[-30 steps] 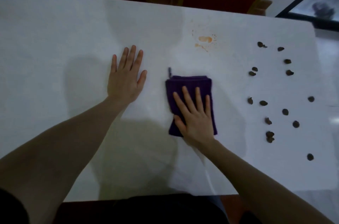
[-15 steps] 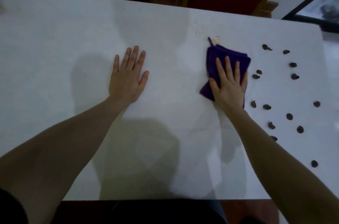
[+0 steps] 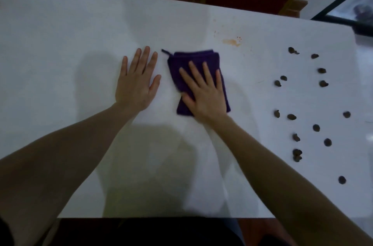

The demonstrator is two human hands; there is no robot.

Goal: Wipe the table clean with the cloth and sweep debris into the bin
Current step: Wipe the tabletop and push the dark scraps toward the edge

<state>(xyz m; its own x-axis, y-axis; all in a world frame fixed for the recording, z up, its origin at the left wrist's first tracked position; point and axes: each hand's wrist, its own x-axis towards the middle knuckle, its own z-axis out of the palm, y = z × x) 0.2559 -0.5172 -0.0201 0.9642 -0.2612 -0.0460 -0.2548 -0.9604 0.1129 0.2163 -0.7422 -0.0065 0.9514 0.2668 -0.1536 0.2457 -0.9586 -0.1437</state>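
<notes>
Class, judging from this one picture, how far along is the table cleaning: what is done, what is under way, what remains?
Done: nothing clearly. Under way: the right hand presses the purple cloth flat on the table; the left hand rests flat beside it. Left: the orange stain beyond the cloth and the dark debris scattered to the right. No bin is in view.

Lower half of the folded dark purple cloth [image 3: 196,62] is covered by the flat right hand [image 3: 204,94]. White table [image 3: 60,44] is cut off at the left and right edges. Small dark debris pieces [image 3: 296,136] are too small to be identified. Both forearms are cropped at the bottom edge.
</notes>
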